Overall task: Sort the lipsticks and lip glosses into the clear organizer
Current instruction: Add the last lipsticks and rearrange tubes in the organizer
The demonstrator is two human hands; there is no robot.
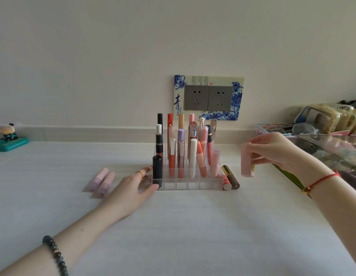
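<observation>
Clear acrylic forms the organizer (185, 187), which we see standing mid-table (193, 236), most of its compartments filled with upright lipsticks and glosses; the front row is bare except for a black lipstick (157, 170) in the left corner cell. Our left hand (133, 186) lies flat on the table, fingers straight and relaxed, with fingertips touching the organizer's left wall and holding nothing. Our right hand (276, 150) pinches a pink lipstick (246, 164) upright in the air, to the right of the organizer and apart from it. Two lilac tubes (102, 181) lie side by side left of the left hand. A striped tube (225, 182) and a brown gloss (231, 178) lie just beside the organizer's right wall.
</observation>
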